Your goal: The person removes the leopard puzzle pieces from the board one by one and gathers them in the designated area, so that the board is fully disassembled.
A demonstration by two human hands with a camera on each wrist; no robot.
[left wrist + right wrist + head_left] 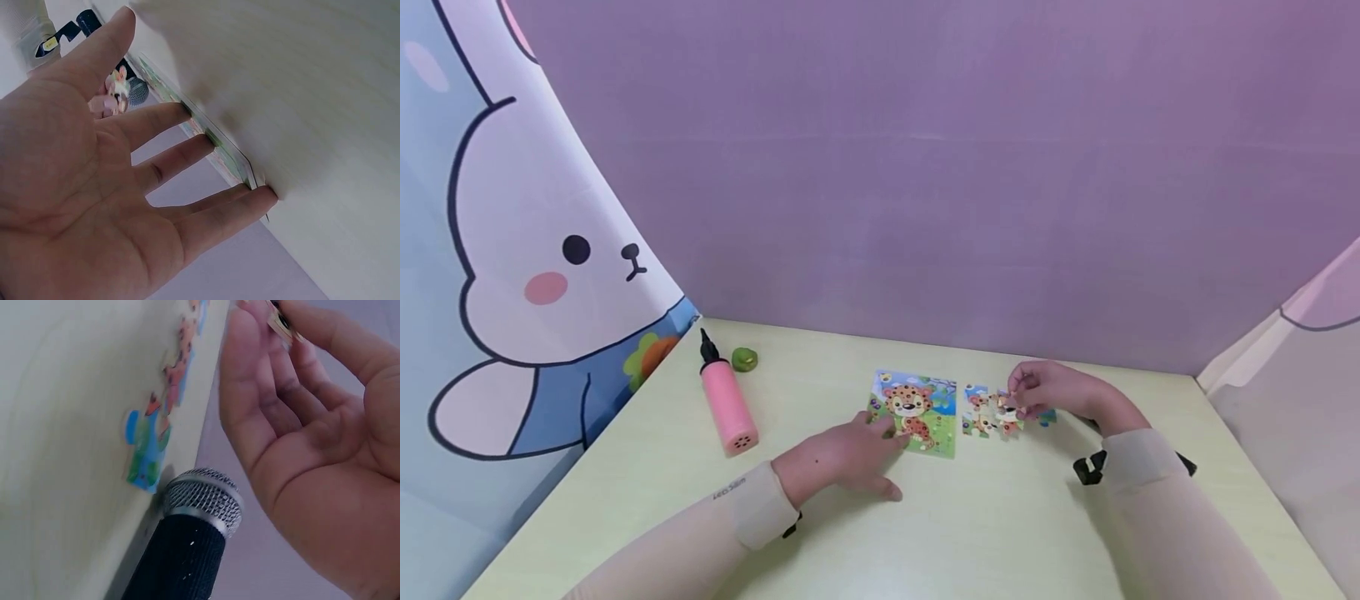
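My left hand (850,454) lies with its fingers stretched out over the lower left of a square leopard picture card (938,408). In the left wrist view, the fingertips touch the card's edge and the tabletop. To the right of the card, my right hand (1051,390) pinches a small jigsaw puzzle piece (279,324) between thumb and fingers. Its printed side is mostly hidden. Several puzzle pieces (977,417) lie on the table just right of the card, partly covered by the right hand. Another blue and green puzzle piece (145,456) shows in the right wrist view.
A pink hand pump (728,404) with a black nozzle lies at the left of the table (925,542). Beside its nozzle sits a small green object (744,359). A black microphone (203,500) with a silver mesh head lies near the right hand. A purple backdrop stands behind.
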